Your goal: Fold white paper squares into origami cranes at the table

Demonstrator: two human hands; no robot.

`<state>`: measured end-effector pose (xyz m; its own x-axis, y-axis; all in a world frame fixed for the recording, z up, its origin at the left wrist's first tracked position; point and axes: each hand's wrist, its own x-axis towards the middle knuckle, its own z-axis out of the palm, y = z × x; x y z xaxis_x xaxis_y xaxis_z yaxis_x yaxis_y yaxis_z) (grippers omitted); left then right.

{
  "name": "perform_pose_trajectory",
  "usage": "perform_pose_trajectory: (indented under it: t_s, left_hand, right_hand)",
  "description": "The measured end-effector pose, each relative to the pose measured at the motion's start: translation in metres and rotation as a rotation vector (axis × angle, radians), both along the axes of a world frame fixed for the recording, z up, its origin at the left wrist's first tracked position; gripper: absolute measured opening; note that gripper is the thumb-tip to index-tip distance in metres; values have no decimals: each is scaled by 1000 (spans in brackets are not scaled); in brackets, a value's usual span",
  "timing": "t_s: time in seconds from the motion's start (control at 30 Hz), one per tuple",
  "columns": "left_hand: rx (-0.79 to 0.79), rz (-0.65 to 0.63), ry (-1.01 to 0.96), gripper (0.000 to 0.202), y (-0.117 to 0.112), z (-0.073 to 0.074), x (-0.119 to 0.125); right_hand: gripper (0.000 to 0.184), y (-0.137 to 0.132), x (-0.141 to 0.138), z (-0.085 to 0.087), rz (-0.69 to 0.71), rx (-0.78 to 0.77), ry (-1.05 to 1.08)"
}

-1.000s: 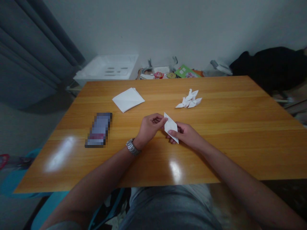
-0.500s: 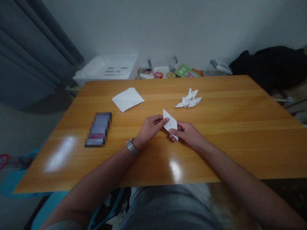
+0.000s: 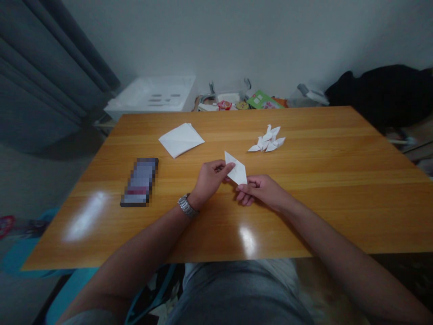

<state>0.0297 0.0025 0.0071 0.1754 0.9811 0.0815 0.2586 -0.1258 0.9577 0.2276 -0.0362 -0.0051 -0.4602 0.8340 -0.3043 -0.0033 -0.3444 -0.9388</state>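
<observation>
A small folded white paper, roughly diamond-shaped, is held between both hands above the table. My left hand is closed on its left side, with the thumb lying on the upper face and the fingers curled behind. Closed on the lower corner, my right hand pinches it between the thumb and the curled fingers, which hide that tip. Beyond the hands sit several white folded paper birds, clustered together. Farther left lies a stack of white paper sheets.
A phone with a blurred screen lies on the left of the wooden table. Behind the far edge are a white foam tray, a green packet and other clutter. A black cloth is at the far right.
The folded paper has shifted slightly left and up. My right thumb has slid down to its lower corner, and the right fingers show more beneath. My left hand has moved slightly left.
</observation>
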Motion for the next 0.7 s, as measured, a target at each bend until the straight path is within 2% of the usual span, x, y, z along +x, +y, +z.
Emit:
perform_pose_trajectory:
  t_s: [0.37,0.5,0.7]
  left_hand:
    - [-7,-11,15,42,4,-2,-3]
    - [-35,-19,-38,44,6,-6,-4]
    - [-122,-47,-234,40,6,-11,-1]
  right_hand:
    - [44,-1,2,8,42,-76,69]
    - [45,1,4,7,30,-26,32]
    - [42,6,8,5,-54,101,-41]
